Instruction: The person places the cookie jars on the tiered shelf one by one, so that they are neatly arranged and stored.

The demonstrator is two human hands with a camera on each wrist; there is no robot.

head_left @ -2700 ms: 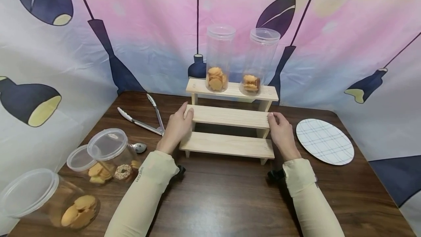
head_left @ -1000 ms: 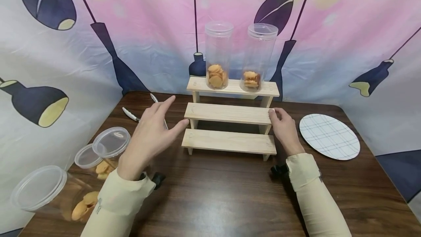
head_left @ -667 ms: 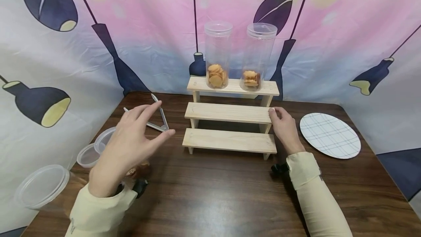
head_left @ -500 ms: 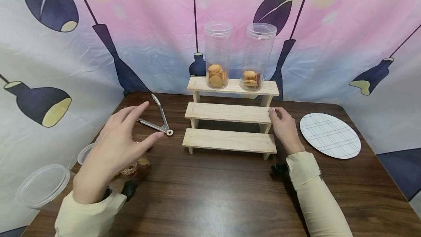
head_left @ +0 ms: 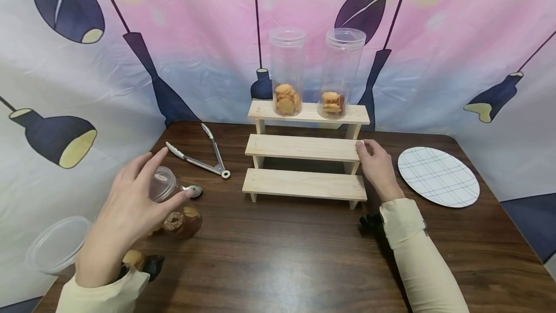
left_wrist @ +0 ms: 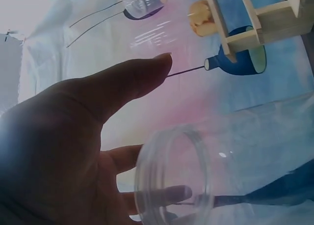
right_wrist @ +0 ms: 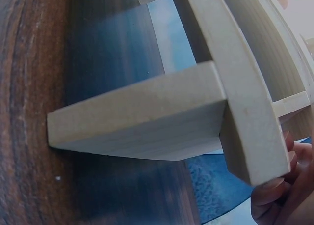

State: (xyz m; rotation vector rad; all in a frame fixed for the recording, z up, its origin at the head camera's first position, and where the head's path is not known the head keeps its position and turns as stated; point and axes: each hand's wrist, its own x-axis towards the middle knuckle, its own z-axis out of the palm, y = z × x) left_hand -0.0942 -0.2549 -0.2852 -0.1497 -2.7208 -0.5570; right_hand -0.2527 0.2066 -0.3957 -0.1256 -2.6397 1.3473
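Note:
My left hand (head_left: 126, 211) is held over the jars at the left, thumb and fingers spread wide. Beneath it stands a clear lidded jar (head_left: 187, 228) of cookies, one ring-shaped, partly covered by the hand. In the left wrist view, fingers overlap the jar's lid (left_wrist: 171, 171) while the thumb stays apart from it; whether they touch is unclear. My right hand (head_left: 378, 168) pinches the right end of the middle step of a three-tier wooden stand (head_left: 304, 183). Its fingertips (right_wrist: 270, 195) show at the board's end in the right wrist view.
Two tall clear jars, a left jar (head_left: 287, 69) and a right jar (head_left: 343, 66), stand on the top step with cookies inside. Open tongs (head_left: 201, 163) and a spoon (head_left: 196, 191) lie left. Another lid (head_left: 58, 245) shows far left. A checked plate (head_left: 438, 177) lies right.
My left hand has let go of the stand's left end and moved left and toward me over the jars. The right hand stays on the stand.

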